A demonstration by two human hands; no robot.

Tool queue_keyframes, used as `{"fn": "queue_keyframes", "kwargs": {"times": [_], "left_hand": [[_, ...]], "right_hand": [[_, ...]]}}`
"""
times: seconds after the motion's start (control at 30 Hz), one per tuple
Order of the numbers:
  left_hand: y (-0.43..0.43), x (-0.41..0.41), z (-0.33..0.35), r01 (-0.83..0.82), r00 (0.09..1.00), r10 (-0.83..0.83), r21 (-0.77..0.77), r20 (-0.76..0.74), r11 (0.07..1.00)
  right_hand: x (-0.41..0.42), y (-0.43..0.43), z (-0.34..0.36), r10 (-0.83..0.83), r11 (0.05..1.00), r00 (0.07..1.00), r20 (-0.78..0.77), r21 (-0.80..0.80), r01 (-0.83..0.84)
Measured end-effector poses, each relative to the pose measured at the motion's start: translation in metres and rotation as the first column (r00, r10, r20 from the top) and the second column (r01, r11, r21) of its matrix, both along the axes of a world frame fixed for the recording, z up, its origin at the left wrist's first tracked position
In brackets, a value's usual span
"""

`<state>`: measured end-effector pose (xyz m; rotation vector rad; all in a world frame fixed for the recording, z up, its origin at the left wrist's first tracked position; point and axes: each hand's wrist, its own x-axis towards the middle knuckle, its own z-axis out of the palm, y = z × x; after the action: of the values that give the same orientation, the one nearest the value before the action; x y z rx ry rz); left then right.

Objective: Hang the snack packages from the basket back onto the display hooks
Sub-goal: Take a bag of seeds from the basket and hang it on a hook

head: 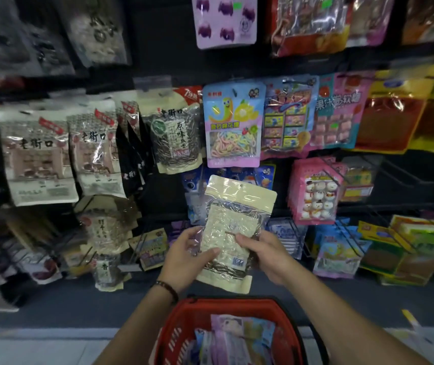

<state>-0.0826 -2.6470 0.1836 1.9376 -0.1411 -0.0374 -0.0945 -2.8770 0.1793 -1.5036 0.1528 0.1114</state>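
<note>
I hold a cream and clear snack package (pixel 233 219) upright in front of the display wall, its back label toward me and its hang hole at the top. My left hand (pixel 188 255) grips its lower left side, thumb across the front. My right hand (pixel 266 255) grips its lower right side. Below my arms sits a red basket (pixel 184 320) with several colourful snack packages (pixel 237 338) inside. Matching seed packages (pixel 175 133) hang on hooks up and to the left.
The wall is crowded with hanging packs: beige nut bags (pixel 39 159) at left, a blue candy pack (pixel 233 125) above the held package, pink marshmallow packs (pixel 316 192) at right. A dark gap (pixel 165 196) lies left of the held package. A dark shelf base (pixel 78 306) runs below.
</note>
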Motion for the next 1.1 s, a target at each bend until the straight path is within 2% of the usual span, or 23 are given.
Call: {"fn": "queue_keyframes", "kwargs": {"times": [0.1,0.17,0.23,0.3,0.4,0.5,0.57,0.6,0.63,0.73,0.83,1.0,1.1], "left_hand": [[-0.009,0.001,0.017,-0.101,0.951,0.021,0.248,0.308,0.963],[-0.022,-0.001,0.019,-0.033,0.944,-0.084,0.343,0.32,0.939],[-0.034,-0.004,0.026,0.028,0.971,-0.092,0.28,0.219,0.96],[-0.035,0.001,0.03,-0.045,0.965,0.008,0.134,0.261,0.99],[-0.017,0.009,0.038,-0.128,0.951,0.115,0.027,0.289,0.991],[-0.001,0.011,0.051,-0.083,0.964,0.11,-0.118,0.241,0.99],[0.008,0.013,0.058,-0.044,0.985,0.082,-0.233,0.155,0.971],[0.012,0.014,0.062,-0.045,0.991,0.079,-0.281,0.109,0.959],[0.018,0.018,0.063,-0.046,0.995,0.072,-0.319,0.071,0.947],[0.033,0.032,0.071,-0.001,1.0,-0.001,-0.395,-0.006,0.919],[0.039,0.039,0.089,0.032,0.999,-0.03,-0.423,0.013,0.906],[0.05,0.058,0.107,-0.062,0.984,0.1,-0.244,0.147,0.968],[0.056,0.066,0.122,-0.047,0.979,0.09,-0.231,0.182,0.972]], "right_hand": [[0.005,0.007,0.024,-0.06,0.994,0.991,0.122,-0.081,0.071],[0.005,0.017,0.04,-0.089,0.985,0.98,0.179,-0.133,0.113],[0.004,0.029,0.058,-0.02,0.985,0.976,0.219,-0.161,0.057],[0.005,0.038,0.072,0.076,0.974,0.972,0.222,-0.227,-0.024],[0.006,0.048,0.092,0.185,0.932,0.952,0.242,-0.351,-0.092],[0.015,0.049,0.103,0.166,0.843,0.917,0.363,-0.535,0.059],[0.022,0.044,0.109,0.128,0.771,0.881,0.456,-0.604,0.201],[0.026,0.042,0.11,0.149,0.736,0.869,0.471,-0.64,0.221],[0.03,0.039,0.111,0.184,0.727,0.866,0.464,-0.657,0.198],[0.036,0.038,0.117,0.317,0.82,0.855,0.411,-0.572,-0.028],[0.044,0.046,0.121,0.338,0.854,0.83,0.444,-0.516,-0.071],[0.064,0.057,0.134,0.287,0.877,0.839,0.463,-0.479,-0.036],[0.074,0.065,0.147,0.274,0.88,0.826,0.492,-0.475,-0.008]]}}
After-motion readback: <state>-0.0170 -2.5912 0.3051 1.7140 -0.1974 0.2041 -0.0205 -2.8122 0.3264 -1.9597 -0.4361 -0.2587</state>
